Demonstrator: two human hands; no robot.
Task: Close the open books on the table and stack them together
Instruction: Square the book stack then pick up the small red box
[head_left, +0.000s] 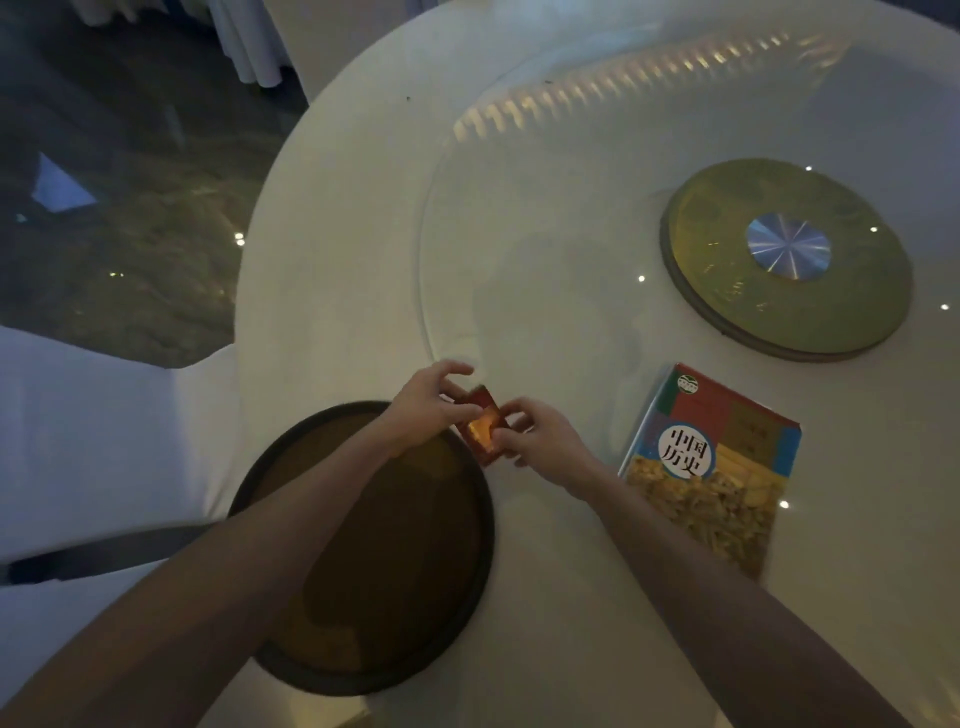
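A small red book (482, 425) with a gold patch on its cover is held between both hands, just above the white round table (337, 249). My left hand (428, 410) grips its upper left side. My right hand (540, 436) pinches its lower right edge. To the right, a larger closed book (711, 467) with a colourful cover and a white circle with Chinese characters lies flat on the table, apart from my hands.
A dark round tray (467, 571) sits at the table's near edge under my left forearm. A glass turntable (519, 208) covers the table's middle, with a green-gold hub (727, 312) at the right. A white-covered chair (78, 441) stands at the left.
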